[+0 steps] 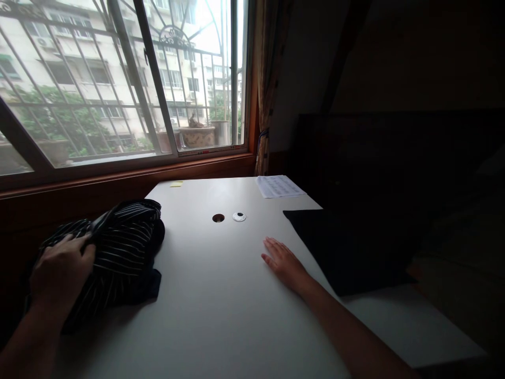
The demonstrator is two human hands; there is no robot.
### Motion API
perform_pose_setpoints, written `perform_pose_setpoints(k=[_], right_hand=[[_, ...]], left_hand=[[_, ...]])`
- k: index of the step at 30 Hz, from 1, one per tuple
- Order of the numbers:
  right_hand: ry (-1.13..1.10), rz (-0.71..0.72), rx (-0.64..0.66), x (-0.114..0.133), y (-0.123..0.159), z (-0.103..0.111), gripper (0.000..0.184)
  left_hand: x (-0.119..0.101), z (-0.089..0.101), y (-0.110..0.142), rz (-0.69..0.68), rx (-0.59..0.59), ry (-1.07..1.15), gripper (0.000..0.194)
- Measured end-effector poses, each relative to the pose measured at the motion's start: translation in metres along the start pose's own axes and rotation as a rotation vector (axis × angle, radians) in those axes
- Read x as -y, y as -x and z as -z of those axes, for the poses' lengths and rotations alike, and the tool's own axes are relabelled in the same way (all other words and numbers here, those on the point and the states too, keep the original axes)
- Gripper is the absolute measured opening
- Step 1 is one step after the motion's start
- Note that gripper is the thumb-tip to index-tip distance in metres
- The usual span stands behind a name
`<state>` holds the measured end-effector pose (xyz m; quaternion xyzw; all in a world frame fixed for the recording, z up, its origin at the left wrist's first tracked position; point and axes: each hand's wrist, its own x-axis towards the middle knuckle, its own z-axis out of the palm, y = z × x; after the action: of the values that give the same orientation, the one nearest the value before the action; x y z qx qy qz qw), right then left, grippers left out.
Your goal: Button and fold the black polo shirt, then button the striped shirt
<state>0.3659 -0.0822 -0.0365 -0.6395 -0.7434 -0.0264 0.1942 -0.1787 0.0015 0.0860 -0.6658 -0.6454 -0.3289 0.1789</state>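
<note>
A crumpled black garment with thin white stripes [128, 239] lies bunched at the left side of the white table [221, 295]. My left hand [61, 266] is on its near left part, fingers curled into the fabric with a fold between them; some fingertips are hidden. Flat on the tabletop, right of the middle, my right hand [282, 263] rests open with nothing in it. To its right a dark piece of cloth [351, 252] is spread smooth over the table's right edge area. Its right side fades into shadow.
Near the table's middle are a round cable hole [218, 218] and a white round cover [239, 216]. Printed sheets [280, 186] lie at the back right, a yellow sticky note [176, 184] at the back left. Behind stand a barred window [177, 79] and a tied curtain [265, 105].
</note>
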Motion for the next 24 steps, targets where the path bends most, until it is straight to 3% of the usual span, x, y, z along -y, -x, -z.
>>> perform_pose_setpoints(k=[2, 4, 7, 10, 14, 18, 21, 24], right_hand=[[-0.019, 0.003, -0.007, 0.0, 0.0, 0.0, 0.053], [-0.04, 0.0, -0.005, 0.0, -0.001, 0.001, 0.051], [-0.083, -0.017, -0.002, 0.0, -0.001, 0.004, 0.052], [-0.132, -0.019, -0.01, 0.001, -0.001, 0.008, 0.055], [-0.205, 0.097, -0.046, 0.01, 0.001, 0.012, 0.063], [-0.267, 0.286, -0.052, 0.033, 0.002, 0.012, 0.075], [-0.264, 0.433, 0.002, 0.046, 0.0, 0.015, 0.057], [-0.279, 0.513, 0.025, 0.047, -0.001, 0.019, 0.04]], left_hand=[[-0.011, -0.004, 0.002, -0.021, -0.025, 0.036, 0.033], [-0.037, -0.007, 0.008, -0.048, -0.038, 0.097, 0.032], [-0.092, -0.018, 0.027, -0.123, 0.088, 0.29, 0.037], [-0.149, -0.037, 0.06, -0.271, 0.298, 0.526, 0.034], [-0.215, -0.051, 0.106, -0.44, 0.441, 0.764, 0.028], [-0.267, -0.027, 0.132, -0.626, 0.676, 1.03, 0.027], [-0.295, -0.001, 0.14, -0.808, 0.868, 1.06, 0.03], [-0.307, 0.014, 0.145, -0.926, 0.863, 1.026, 0.029]])
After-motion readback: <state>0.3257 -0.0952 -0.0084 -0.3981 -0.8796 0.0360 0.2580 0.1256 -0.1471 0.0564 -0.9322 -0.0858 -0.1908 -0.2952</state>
